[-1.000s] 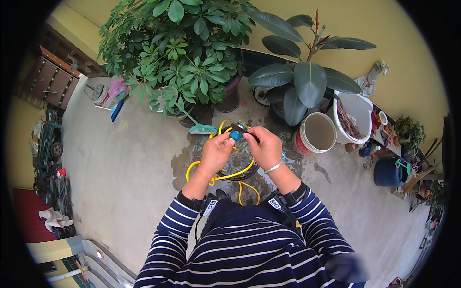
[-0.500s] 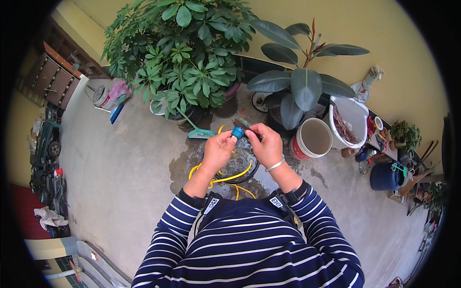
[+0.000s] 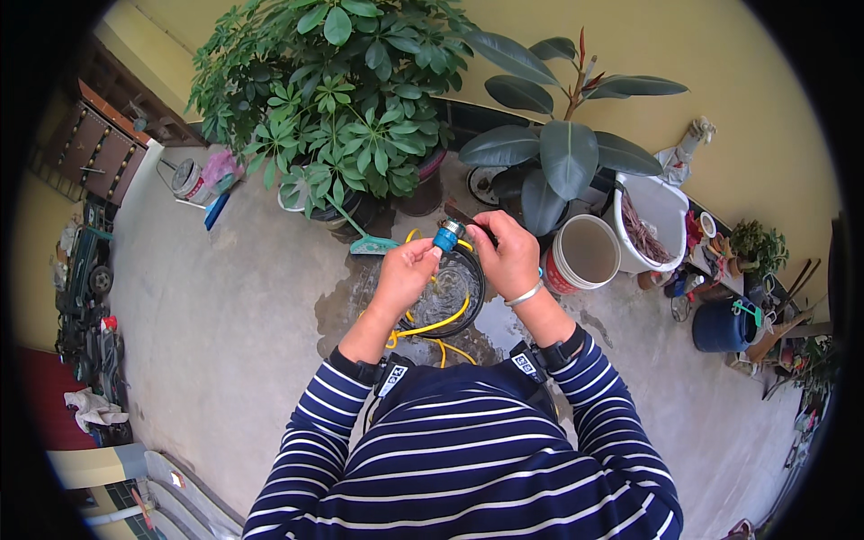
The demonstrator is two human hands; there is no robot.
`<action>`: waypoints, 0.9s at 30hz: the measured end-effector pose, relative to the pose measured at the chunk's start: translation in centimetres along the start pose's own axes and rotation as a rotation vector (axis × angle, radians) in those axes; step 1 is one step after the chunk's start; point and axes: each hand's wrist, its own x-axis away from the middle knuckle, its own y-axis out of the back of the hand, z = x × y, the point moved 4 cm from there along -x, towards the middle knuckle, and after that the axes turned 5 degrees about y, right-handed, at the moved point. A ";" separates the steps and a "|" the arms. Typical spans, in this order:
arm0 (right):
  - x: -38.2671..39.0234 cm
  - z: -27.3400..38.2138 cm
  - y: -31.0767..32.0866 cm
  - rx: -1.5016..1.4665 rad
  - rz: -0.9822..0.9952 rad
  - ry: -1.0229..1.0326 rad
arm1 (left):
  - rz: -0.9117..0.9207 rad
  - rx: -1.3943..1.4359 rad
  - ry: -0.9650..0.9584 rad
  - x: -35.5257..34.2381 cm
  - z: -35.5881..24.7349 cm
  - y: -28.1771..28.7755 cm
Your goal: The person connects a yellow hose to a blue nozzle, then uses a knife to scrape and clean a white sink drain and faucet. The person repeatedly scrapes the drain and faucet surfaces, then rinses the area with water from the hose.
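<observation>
My left hand is closed on a blue hose fitting with a metal band at its top, held in front of me. My right hand grips a dark flat tool against the band, its exact kind unclear. A yellow hose loops below my hands over a black coiled hose on wet concrete, partly hidden by my arms.
Leafy potted plants and a rubber plant line the yellow wall. A water bucket, white tub and blue drum stand to the right. A dustpan lies ahead; a dark cart or vehicle is far left.
My hands have risen slightly with the fitting, and more of its metal band shows. My right hand has shifted up and a little right with the tool.
</observation>
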 end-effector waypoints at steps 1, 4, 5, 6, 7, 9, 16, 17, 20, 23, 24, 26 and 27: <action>0.0 0.3 0.0 -0.034 0.037 0.051 | -0.011 0.009 -0.022 0.0 -0.1 -0.1; 0.2 0.2 -0.6 -0.065 0.124 0.029 | -0.050 0.003 -0.089 -0.1 -0.3 -0.1; 0.3 0.1 -0.6 -0.100 0.106 -0.004 | -0.050 -0.022 -0.132 -0.1 -0.4 -0.2; 0.3 -0.1 -0.8 -0.144 0.114 -0.034 | -0.036 -0.033 -0.185 -0.1 -0.5 -0.3; 0.5 -0.4 -1.0 -0.220 0.128 -0.108 | -0.035 -0.042 -0.183 -0.1 -0.4 -0.2; 0.8 -0.9 -1.2 -0.180 0.202 -0.229 | -0.023 -0.061 -0.143 0.0 -0.1 -0.1; 0.9 -0.1 -0.7 -0.020 0.163 -0.072 | -0.039 -0.101 -0.207 0.2 0.0 0.0; 0.8 -0.1 -0.9 -0.015 0.172 -0.086 | -0.034 -0.097 -0.193 0.2 0.0 -0.2; 0.8 -0.1 -1.4 -0.004 0.163 -0.137 | -0.067 -0.141 -0.166 0.3 0.1 -0.5; 0.9 -0.4 -1.6 -0.005 0.147 -0.201 | -0.078 -0.058 -0.158 0.4 0.0 -0.7; 0.9 -0.4 -1.5 -0.023 0.136 -0.191 | -0.073 -0.058 -0.159 0.4 -0.1 -0.7; 1.1 -0.4 -1.5 -0.064 0.124 -0.181 | -0.070 -0.057 -0.159 0.5 -0.2 -0.7; 1.1 -0.7 -1.5 -0.040 0.157 -0.206 | -0.064 -0.056 -0.143 0.5 -0.2 -0.7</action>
